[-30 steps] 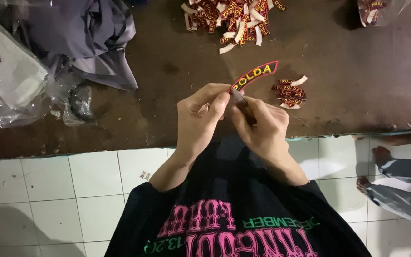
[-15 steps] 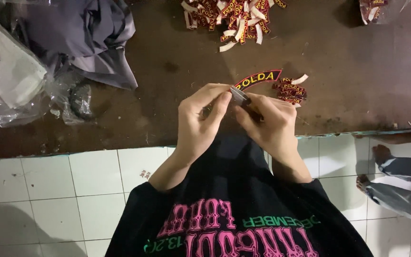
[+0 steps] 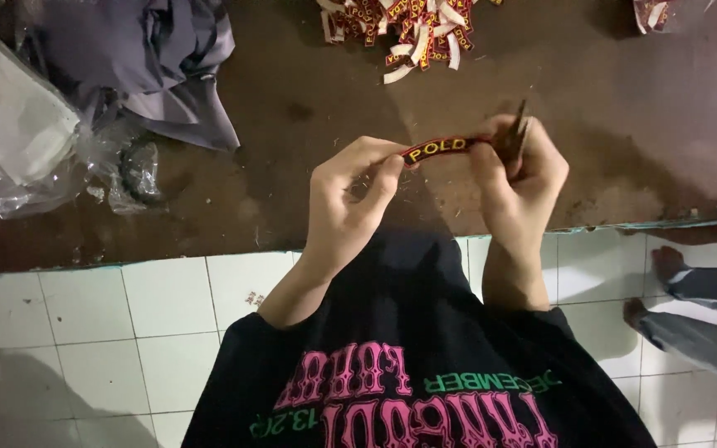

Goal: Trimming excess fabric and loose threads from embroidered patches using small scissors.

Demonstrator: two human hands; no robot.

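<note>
— What are the hands doing?

— The left hand (image 3: 350, 199) pinches one end of a narrow curved embroidered patch (image 3: 435, 149), black with yellow letters and a red border, thumb and fingers closed on it. The right hand (image 3: 514, 170) grips the other end and also holds a small dark tool (image 3: 518, 129), probably thread snips (too dim to be sure), fingers wrapped shut around both.

— Where is the patch, exactly?

— Held taut between the two hands, lifted above the brown tabletop (image 3: 309, 99), not resting on it.

— And around that?

— Farther up the table lies a heap of similar patches (image 3: 412, 29), some flipped to their white backs. A few more sit at the top right corner (image 3: 661, 12). To the left, grey fabric (image 3: 151, 58) and crumpled clear plastic bags (image 3: 35, 158).

— How far along does it look?

— I'd judge this one patch is mid-trim; the heap looks sizeable, though which of those pieces are finished I can't tell.
</note>
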